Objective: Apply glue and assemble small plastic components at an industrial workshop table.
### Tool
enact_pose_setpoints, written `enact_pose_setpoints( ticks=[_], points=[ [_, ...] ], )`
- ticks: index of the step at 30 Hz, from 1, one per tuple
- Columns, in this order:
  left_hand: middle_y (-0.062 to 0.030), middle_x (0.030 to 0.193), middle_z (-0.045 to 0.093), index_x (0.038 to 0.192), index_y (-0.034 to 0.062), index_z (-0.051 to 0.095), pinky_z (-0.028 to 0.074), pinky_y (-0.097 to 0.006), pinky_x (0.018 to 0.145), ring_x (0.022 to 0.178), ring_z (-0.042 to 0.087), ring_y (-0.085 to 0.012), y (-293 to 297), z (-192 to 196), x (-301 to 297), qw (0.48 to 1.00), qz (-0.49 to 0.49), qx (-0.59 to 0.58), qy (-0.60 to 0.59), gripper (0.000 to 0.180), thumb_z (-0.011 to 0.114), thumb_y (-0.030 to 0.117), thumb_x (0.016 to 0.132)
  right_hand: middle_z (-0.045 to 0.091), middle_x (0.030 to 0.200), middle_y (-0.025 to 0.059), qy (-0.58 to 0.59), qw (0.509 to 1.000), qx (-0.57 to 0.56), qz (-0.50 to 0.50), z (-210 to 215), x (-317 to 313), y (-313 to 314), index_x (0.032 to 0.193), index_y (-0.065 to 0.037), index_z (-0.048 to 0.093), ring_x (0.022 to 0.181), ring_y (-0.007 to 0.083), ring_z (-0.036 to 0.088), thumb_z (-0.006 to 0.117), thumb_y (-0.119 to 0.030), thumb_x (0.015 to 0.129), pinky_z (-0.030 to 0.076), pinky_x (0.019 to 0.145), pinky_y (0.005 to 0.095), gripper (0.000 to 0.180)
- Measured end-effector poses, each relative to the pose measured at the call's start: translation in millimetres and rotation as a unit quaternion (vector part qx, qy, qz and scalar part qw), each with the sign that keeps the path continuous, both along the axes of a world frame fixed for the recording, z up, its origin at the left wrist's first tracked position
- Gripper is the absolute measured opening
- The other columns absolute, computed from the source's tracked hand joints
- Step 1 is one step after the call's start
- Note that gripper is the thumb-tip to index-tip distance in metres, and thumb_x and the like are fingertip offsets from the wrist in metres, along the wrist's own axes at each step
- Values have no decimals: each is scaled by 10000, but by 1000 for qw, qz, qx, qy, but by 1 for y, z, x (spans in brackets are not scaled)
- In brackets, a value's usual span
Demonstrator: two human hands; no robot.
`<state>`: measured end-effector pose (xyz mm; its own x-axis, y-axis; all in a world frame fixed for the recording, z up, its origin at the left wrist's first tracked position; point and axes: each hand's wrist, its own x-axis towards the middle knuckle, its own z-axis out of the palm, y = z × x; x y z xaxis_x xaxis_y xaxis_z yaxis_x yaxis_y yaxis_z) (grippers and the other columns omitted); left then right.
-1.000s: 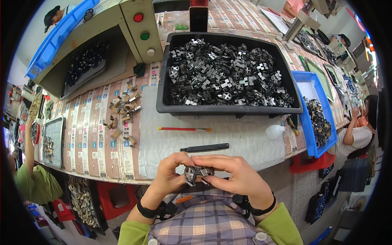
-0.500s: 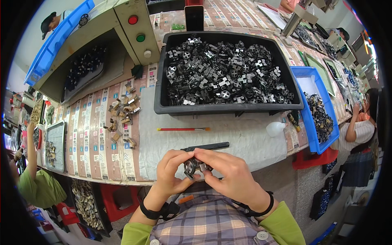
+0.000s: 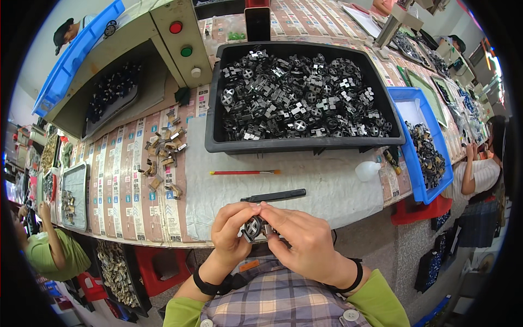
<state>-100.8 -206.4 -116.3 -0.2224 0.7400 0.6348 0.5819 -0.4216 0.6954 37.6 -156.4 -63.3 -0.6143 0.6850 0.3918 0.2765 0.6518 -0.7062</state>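
Close to my body, at the table's near edge, both hands grip one small dark metal part with a spoked wheel [image 3: 253,227]. My left hand [image 3: 231,231] pinches it from the left, with fingers curled over its top. From the other side my right hand [image 3: 299,234] closes on it with thumb and fingertips, partly hiding its right end. Just beyond my fingertips lies a black flat-handled tool [image 3: 278,194] on the pale cloth [image 3: 327,182]. Farther off, a red-handled brush [image 3: 245,173] rests on the same cloth.
A large black bin [image 3: 305,146] heaped with similar wheeled parts stands ahead. Loose brass-coloured pieces [image 3: 163,147] lie left, near a machine with red and green buttons [image 3: 182,41]. A white bottle [image 3: 368,171] and a blue bin [image 3: 444,182] are right. Other people work on both sides.
The wheeled part has turned in my fingers, so its spoked face shows more fully. Both hands have shifted slightly, the left fingers curling closer around it.
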Motion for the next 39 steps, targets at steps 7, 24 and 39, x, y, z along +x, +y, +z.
enact_pose_setpoints(
  ticks=[7,24,39],
  points=[
    [-117,946,549,994,9,567,451,-268,698,834,547,-208,4,3,3,996,-9,-73,-48,403,544,-104,607,612,894,150,-9,999,-27,-33,-6,-1,4,1027,11,560,740,254,612,583,-41,695,488,633,317,337],
    [-46,926,476,1083,20,539,417,-219,681,782,493,-108,4,-5,-13,906,-205,-241,-280,337,599,53,754,584,968,59,175,786,-585,94,-34,13,21,1067,58,515,867,111,563,563,-86,824,444,769,223,286],
    [-34,916,465,977,5,523,398,-199,653,802,463,-82,1,-15,-10,872,-229,-216,-375,237,587,46,752,586,955,63,248,757,-593,116,-44,3,7,1066,56,519,871,104,550,521,-82,850,437,778,224,256]
  ],
)
